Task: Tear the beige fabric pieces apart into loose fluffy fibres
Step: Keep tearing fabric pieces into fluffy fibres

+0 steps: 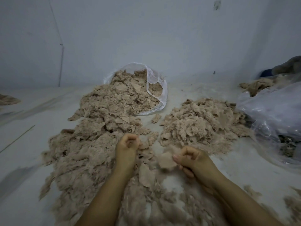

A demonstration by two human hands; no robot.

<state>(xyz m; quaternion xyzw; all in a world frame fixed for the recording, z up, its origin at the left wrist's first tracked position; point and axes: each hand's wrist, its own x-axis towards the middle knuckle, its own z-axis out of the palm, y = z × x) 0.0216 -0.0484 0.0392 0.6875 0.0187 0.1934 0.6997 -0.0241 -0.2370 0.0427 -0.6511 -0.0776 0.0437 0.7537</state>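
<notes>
Right hand (192, 159) pinches a beige fabric piece (165, 162) pointing leftward; left hand (127, 145) curled, grip contents unclear.

2 hands – left hand (127, 144), right hand (190, 159) – 2 clear plastic bags (157, 88) (273, 110), 2 main beige fabric heaps (104, 128) (202, 124)
</notes>
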